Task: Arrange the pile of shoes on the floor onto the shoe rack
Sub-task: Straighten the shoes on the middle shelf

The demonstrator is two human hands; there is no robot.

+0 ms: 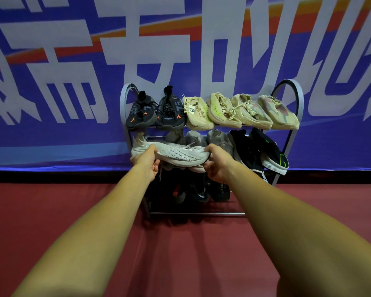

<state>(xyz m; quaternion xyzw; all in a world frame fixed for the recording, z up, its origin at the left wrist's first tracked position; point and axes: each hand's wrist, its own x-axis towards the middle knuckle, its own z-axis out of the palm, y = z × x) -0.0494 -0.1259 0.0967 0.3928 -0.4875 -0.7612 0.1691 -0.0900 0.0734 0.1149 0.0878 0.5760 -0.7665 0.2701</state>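
A pale grey knit shoe (176,154) with fine dark print lies sideways at the middle shelf of the curved metal shoe rack (298,99). The left hand (147,162) grips its heel end and the right hand (215,165) its toe, fingers curled closed around it.

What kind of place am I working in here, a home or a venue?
Probably a sports or event venue, not a home: a huge blue printed banner covers the wall, the floor is dark red sports-type matting, and the metal shoe rack stands against the banner.
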